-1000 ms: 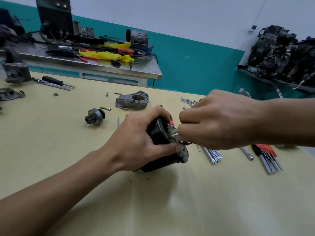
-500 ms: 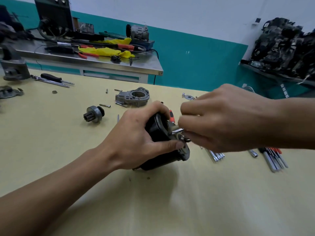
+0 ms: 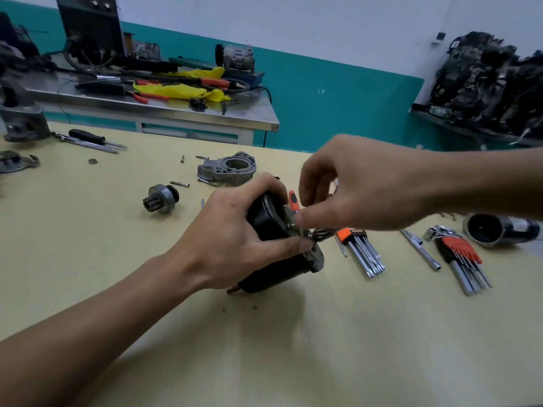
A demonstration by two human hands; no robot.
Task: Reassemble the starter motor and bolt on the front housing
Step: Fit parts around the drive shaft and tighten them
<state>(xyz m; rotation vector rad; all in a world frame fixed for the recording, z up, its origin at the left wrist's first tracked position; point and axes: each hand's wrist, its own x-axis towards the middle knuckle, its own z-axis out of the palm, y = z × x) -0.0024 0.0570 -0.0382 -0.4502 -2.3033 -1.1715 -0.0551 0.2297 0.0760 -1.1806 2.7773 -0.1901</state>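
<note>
The left hand (image 3: 235, 239) wraps its fingers and thumb round the black cylindrical starter motor body (image 3: 274, 273), holding it tilted, with its lower end on the pale yellow table (image 3: 352, 333). The right hand (image 3: 361, 186) hovers over the motor's metal end plate with fingers loosely curled and the thumb tip touching the plate; whether it pinches anything cannot be told. The grey cast-metal front housing (image 3: 232, 168) lies on the table just behind. A small steel pinion gear (image 3: 160, 198) sits to the left, and an orange-holdered hex key set (image 3: 361, 251) to the right.

Motor body (image 3: 264, 221) ctr of table (image 3: 323, 348) — front housing (image 3: 227, 168) behind, pinion gear (image 3: 160, 196) left, hex key sets (image 3: 363, 251) right.
</note>
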